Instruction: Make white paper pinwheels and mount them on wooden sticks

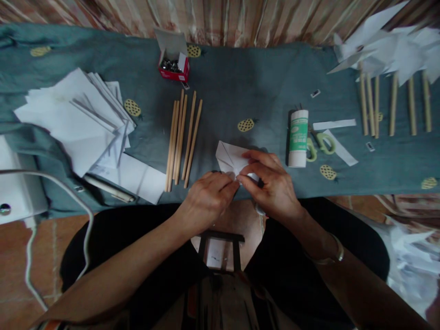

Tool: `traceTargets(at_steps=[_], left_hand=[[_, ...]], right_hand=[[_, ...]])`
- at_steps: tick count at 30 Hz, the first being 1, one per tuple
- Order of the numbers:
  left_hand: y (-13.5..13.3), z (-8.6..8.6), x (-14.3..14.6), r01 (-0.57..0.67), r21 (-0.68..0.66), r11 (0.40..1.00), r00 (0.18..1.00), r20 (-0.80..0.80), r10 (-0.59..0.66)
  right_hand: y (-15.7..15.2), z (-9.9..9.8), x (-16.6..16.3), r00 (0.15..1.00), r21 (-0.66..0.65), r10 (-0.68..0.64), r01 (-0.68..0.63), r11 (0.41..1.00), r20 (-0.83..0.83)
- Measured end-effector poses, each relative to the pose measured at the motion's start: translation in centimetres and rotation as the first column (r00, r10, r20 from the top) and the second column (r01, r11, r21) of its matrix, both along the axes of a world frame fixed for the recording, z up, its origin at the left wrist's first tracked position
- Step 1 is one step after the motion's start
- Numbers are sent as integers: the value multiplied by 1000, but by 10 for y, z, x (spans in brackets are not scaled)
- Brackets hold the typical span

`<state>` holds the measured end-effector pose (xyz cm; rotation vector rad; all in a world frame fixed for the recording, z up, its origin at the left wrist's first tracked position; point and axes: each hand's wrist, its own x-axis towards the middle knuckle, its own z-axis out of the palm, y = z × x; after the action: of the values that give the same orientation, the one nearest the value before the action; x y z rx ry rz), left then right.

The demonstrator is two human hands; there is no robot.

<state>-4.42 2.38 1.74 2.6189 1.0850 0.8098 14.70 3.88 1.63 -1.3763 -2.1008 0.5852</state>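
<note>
A folded white paper piece (229, 157) lies at the near edge of the teal cloth (240, 87). My left hand (208, 197) pinches its near corner with fingers closed. My right hand (270, 183) also grips the paper, fingers curled over its right side. Both hands meet at the paper's front corner. A bundle of wooden sticks (182, 137) lies just left of the paper. A white and green glue tube (298, 137) lies to the right, beside green-handled scissors (319, 144).
A stack of white paper sheets (79, 119) covers the left. A red box of metal pins (173, 66) sits at the back. Finished white paper pinwheels on sticks (392, 64) lie at the far right. A white cable (68, 197) hangs at the left.
</note>
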Motion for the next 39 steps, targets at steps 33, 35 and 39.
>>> traceTargets(at_steps=[33,35,39], left_hand=[[1,7,-1,49,-58,997,998,-27,-51],[2,7,0,48,-51,998,998,-24,-49],[2,6,0,43,-44,998,999,-22,-44]], right_hand=[[-3,2,-1,1000,53,-15,15,998,12],[-3,2,-1,1000,65,-11,10,998,22],[-4,2,0,1000,54,-8,6,998,25]])
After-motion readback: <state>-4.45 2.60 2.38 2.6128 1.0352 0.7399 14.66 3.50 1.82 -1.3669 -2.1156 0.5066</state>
